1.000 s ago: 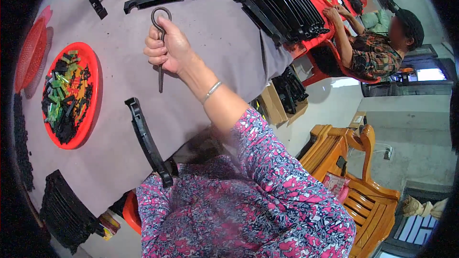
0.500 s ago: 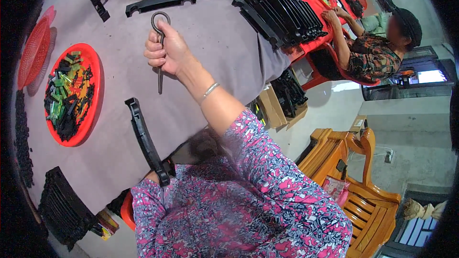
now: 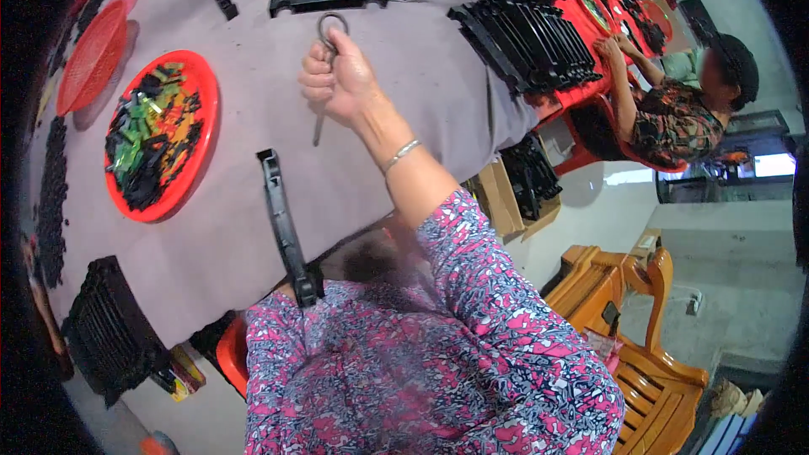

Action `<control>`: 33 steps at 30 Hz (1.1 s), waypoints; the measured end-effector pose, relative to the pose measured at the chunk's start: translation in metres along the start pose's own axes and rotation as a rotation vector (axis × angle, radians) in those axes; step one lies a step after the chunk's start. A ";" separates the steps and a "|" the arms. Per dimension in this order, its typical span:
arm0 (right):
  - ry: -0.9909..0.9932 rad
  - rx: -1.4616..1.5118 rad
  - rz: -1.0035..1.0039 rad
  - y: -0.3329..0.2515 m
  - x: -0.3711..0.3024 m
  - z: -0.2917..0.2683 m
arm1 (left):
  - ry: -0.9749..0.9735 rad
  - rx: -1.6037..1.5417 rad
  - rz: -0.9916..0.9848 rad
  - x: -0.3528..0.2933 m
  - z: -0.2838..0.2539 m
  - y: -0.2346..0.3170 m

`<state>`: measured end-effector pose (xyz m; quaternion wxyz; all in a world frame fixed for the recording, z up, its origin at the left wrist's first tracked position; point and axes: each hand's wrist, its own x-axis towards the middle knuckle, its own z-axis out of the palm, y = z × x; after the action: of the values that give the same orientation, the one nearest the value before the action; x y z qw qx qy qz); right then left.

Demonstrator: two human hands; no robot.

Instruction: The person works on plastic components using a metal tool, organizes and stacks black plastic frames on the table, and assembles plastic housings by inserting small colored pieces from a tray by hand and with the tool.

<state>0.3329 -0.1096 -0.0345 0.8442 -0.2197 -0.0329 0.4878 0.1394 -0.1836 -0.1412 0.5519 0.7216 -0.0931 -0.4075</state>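
Observation:
My right hand (image 3: 339, 84) is closed in a fist around a dark metal rod with a ring-shaped end (image 3: 329, 20). The ring sticks out above my thumb, and the thin straight end slants down below my fingers. The fist is over the grey cloth, near several black plastic strips at the far side. Closer to me, a long black plastic strip (image 3: 285, 223) juts over the table edge toward my body. My left sleeve shows by its near end, but my left hand is hidden.
A red plate (image 3: 211, 109) at left holds green, clear and black small parts. Beyond it stands a red basket (image 3: 88, 63). Black strips (image 3: 527, 42) lie stacked at right, others (image 3: 109, 333) at near left. Another person (image 3: 674, 114) sits at right; a wooden bench (image 3: 640, 362) stands behind.
The whole view has shifted, so the table's contents appear farther right and higher. The rod in my right fist leans more. My right hand keeps its grip.

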 end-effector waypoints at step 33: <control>0.817 -1.848 -0.670 0.018 0.004 0.008 | 0.760 0.253 0.091 -0.255 0.005 -0.027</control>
<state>0.3181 -0.0957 -0.0348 0.3882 -0.9020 -0.1635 -0.0944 -0.0387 -0.0283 -0.0415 0.4713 0.8782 0.0363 -0.0723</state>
